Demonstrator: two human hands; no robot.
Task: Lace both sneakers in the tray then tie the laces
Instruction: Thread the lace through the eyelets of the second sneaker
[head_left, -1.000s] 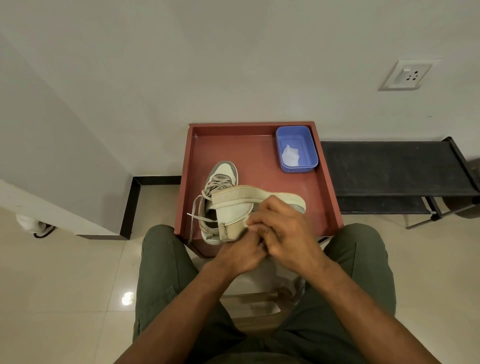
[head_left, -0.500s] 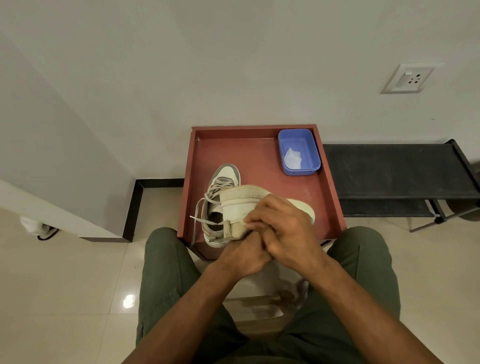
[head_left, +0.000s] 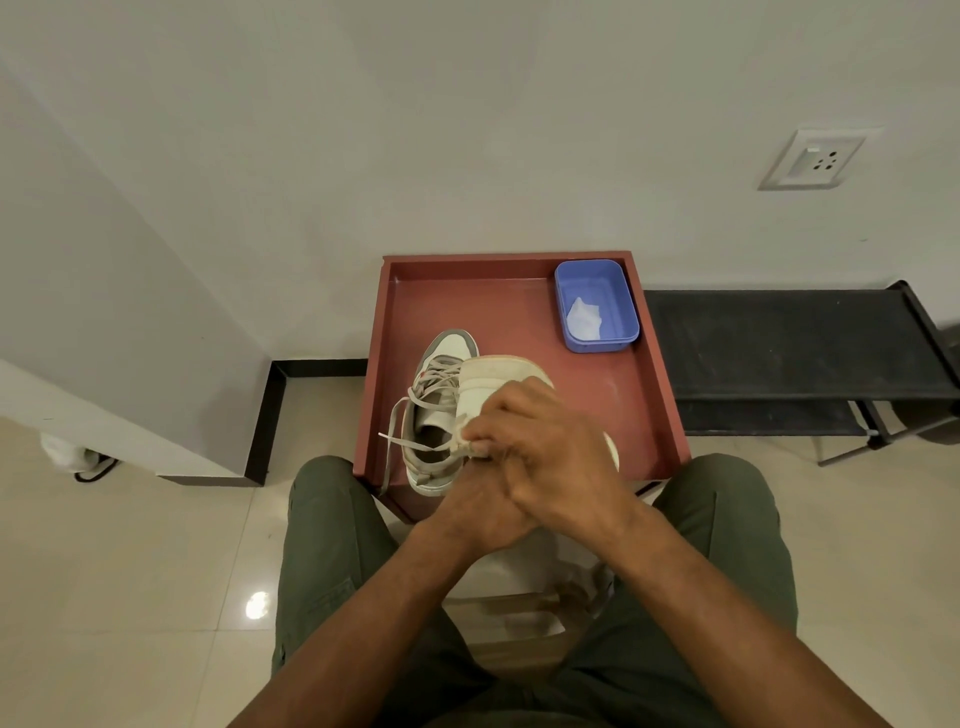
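A red-brown tray (head_left: 519, 306) stands in front of my knees. In it a grey-and-white sneaker (head_left: 434, 415) lies upright, toe away from me, with loose grey laces (head_left: 400, 441) trailing over the tray's near left rim. A second white sneaker (head_left: 488, 382) is tipped on its side over the tray, sole edge up. My right hand (head_left: 545, 447) grips its near end from above. My left hand (head_left: 483, 509) sits under the right one, fingers curled at the same end. Both hands hide the shoe's opening and whatever the fingers pinch.
A blue plastic tub (head_left: 595, 306) with a white scrap in it sits in the tray's far right corner. A black bench (head_left: 779, 353) stands to the right, the wall behind, tiled floor around. My legs (head_left: 332, 545) flank the tray's near edge.
The white sneaker has been turned and drawn closer under my hands, so less of its sole shows. My hands stay clasped at its near end.
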